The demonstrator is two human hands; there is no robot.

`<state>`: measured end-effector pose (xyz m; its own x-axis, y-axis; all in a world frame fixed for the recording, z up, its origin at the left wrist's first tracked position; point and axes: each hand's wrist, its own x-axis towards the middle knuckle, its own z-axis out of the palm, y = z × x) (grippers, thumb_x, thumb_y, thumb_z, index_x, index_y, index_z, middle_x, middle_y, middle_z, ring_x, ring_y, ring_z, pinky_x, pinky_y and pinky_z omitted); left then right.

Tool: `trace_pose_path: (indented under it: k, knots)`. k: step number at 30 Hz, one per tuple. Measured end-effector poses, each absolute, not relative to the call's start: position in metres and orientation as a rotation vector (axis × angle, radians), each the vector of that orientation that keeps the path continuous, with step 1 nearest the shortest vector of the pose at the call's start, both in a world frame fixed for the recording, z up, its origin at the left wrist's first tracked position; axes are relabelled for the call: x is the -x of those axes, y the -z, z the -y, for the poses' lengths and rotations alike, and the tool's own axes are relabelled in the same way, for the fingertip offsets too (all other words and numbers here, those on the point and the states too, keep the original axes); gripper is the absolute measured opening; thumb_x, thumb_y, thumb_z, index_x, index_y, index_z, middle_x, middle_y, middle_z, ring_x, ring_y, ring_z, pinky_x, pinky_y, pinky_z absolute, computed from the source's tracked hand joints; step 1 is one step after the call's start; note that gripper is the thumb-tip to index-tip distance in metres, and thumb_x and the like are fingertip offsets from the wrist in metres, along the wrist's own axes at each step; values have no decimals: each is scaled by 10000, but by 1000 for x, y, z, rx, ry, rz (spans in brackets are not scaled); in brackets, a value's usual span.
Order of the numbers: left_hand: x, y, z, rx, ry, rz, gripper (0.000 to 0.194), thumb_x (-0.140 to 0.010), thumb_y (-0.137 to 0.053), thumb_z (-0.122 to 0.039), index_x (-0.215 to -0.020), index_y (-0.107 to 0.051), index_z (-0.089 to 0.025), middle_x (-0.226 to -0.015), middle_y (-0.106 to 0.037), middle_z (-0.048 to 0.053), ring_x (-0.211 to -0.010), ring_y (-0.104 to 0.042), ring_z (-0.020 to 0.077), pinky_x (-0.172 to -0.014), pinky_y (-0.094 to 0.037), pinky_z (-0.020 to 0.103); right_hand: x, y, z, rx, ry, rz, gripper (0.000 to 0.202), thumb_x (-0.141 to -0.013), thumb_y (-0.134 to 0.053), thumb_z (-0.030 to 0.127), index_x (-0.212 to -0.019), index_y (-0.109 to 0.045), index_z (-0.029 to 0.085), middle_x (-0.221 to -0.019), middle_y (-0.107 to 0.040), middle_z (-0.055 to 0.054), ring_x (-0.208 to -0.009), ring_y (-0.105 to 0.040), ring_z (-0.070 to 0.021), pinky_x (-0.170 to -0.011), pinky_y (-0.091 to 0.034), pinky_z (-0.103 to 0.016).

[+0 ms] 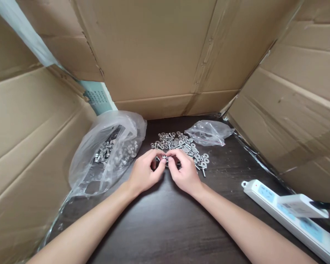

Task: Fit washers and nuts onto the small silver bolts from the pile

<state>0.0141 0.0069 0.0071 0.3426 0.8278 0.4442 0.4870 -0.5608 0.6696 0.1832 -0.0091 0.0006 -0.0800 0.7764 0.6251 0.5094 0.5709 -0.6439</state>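
A: What are the fingers doing?
B: Pinching, on both sides. The left hand [147,168] and the right hand [184,169] meet almost tip to tip, thumbs and forefingers gripping a small metal fastener [165,157], too small to make out clearly.
A: Where exactly is it?
B: Between the two thumbs, at the near edge of the loose hardware [178,146].
A: So what lies past the fingertips?
B: That hardware: bolts, washers and nuts spread on the dark table [154,227], some trailing off to the right of the fingers.
A: Any bags?
B: Left of the fingers, a large clear bag [84,157] with metal pieces [107,151] inside. Beyond the fingers, rightward, a small plastic bag [210,132] lies crumpled.
A: Farther out?
B: Well right of the fingers, a white power strip [260,192] holds a plugged-in adapter [299,205].
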Motion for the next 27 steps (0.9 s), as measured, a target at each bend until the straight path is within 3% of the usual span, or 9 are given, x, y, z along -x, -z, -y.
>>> trace_pose_path:
  k: [5,13,21,27]
  knots:
    - [-15,-8,-6,-2114,-1185,-1078,193,-930,-599,-199,-1090,-707,-183,-977,-759,38,-655,-638,105,-584,-514,208,-184,1,9,1089,-361,1724,125,-943,-517,161,-982,-619,223,-925,-715,-48,-832,-673,-189,-706,-542,-310]
    - [-14,-7,-8,-1987,-1166,-1073,213,-925,-681,-261,-1107,-753,-177,-989,-797,45,-735,-727,135,-619,-574,207,-184,2,9,1129,-438,1673,115,-897,-575,171,-991,-616,222,-946,-709,-44,-814,-670,-179,-670,-537,-291]
    - [-13,-6,-10,-2052,-1255,-1060,209,-924,-700,-264,-1101,-774,-183,-1018,-777,62,-782,-725,142,-593,-564,196,-185,3,8,1106,-433,1680,112,-940,-555,183,-1026,-616,222,-970,-719,-53,-906,-685,-206,-774,-553,-337]
    - [-14,-6,-10,-2083,-1270,-1051,232,-930,-651,-236,-1116,-775,-175,-1011,-773,74,-761,-717,135,-583,-572,190,-185,2,8,1126,-509,1631,105,-945,-566,203,-1030,-623,228,-955,-715,-42,-850,-681,-186,-729,-551,-315]
